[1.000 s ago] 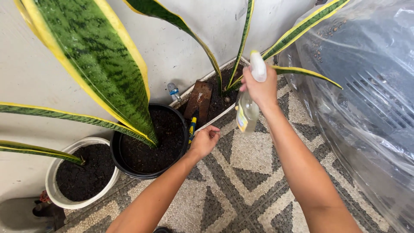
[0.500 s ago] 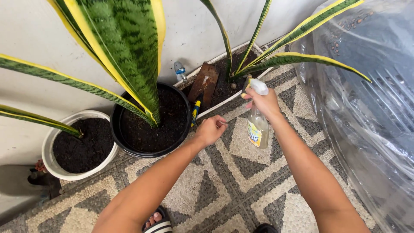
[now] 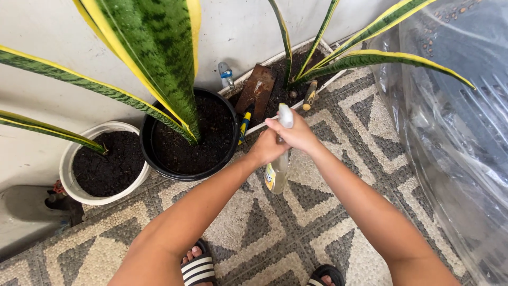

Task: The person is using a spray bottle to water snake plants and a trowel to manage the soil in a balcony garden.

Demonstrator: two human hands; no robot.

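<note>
Pebble-mosaic floor point(image 3: 317, 212) in grey and cream triangles, pale wall point(image 3: 42, 95) behind, clear plastic sheeting point(image 3: 455, 116) at right. Along the wall: white pot point(image 3: 71, 188), black pot point(image 3: 233, 151) with a striped snake plant point(image 3: 159, 47), and a soil trough point(image 3: 275, 90) holding a rusty trowel point(image 3: 255, 90). Right hand point(image 3: 297, 133) wrapped around the spray bottle point(image 3: 278, 169) at its neck; left hand point(image 3: 266, 149) curled against it just below. Best kept upright, gripped firmly at the neck.
</note>
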